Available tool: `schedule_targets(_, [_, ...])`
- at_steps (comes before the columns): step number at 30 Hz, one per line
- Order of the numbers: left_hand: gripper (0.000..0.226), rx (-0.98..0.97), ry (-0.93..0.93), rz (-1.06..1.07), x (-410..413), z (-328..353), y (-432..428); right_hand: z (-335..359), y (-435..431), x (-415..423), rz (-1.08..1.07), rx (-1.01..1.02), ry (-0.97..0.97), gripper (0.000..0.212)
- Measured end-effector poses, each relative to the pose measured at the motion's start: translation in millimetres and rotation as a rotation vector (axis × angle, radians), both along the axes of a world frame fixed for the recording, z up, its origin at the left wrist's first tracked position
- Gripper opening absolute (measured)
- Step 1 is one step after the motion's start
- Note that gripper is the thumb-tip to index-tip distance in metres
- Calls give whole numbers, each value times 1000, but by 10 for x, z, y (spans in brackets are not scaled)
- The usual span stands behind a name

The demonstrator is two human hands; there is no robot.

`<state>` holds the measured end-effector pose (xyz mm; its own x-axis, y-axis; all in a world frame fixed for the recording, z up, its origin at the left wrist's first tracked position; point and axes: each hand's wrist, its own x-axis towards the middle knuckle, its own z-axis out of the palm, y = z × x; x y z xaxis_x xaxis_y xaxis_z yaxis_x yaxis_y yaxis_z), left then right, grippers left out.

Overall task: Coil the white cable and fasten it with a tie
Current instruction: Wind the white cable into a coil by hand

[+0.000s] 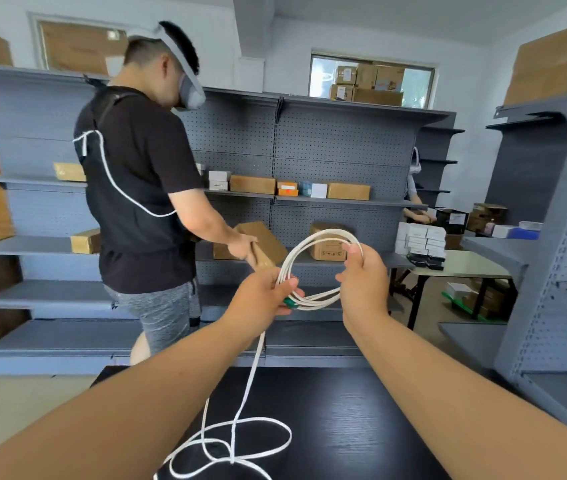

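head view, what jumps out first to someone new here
A loop of white cable held up mid-frame, pinched by the left hand and the right hand. The rest of it trails down in loose curls on the black table below. At left, a person in a black shirt handles a cardboard box at the grey shelves.

Black table [344, 410], grey shelving [327, 140], cardboard boxes [348, 190], person in headset [143, 188]

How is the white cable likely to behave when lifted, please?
Probably floppy: the white cable hangs limp from the left hand to the black table. Likely light: the right hand merely pinches it. Loose loops may tangle.
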<state>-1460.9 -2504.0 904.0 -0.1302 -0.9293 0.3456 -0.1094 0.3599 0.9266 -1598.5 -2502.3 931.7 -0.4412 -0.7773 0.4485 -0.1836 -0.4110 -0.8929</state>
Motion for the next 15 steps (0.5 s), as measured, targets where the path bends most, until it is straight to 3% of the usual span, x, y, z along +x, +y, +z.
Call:
schedule_targets(4, [17,-42,-81,77,195,111,-56,-44,-16,41,148,72,24,19])
schedule_targets(9, [18,-109,-257,127,450,292,-112,-58,-54,108,213,83,223,18])
schedule_targets(15, [13,-135,-593,201,657,413,-209,36,-117,221,180,12,578,43])
